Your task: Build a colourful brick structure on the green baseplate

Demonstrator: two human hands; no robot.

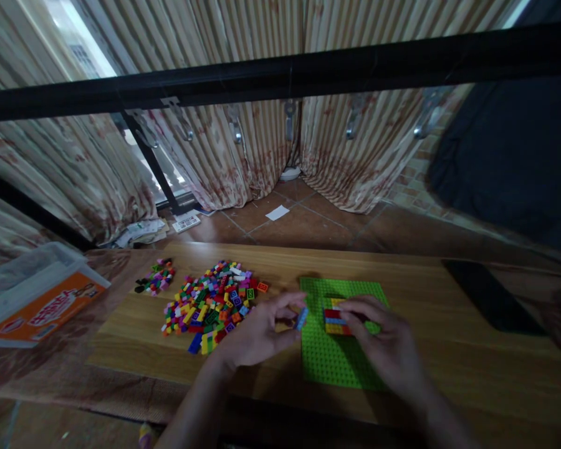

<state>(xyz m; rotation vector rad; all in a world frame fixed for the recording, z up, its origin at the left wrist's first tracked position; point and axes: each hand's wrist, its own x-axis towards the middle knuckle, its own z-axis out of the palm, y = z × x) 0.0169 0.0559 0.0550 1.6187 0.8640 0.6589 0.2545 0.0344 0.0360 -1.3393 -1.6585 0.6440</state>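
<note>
One blue brick (pixel 302 318) lies pinched in the left hand (pixel 257 332).

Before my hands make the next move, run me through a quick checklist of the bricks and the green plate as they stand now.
1. Blue brick in the left hand: ok, at the fingertips.
2. Green plate flat on the wooden table: ok.
3. Right hand at the built bricks on the plate: ok.
4. Built bricks' right end fully visible: not ok, the right hand covers it.
5. Built bricks pressed fully down: cannot tell.
6. Loose brick pile clear of the plate: ok.
</note>
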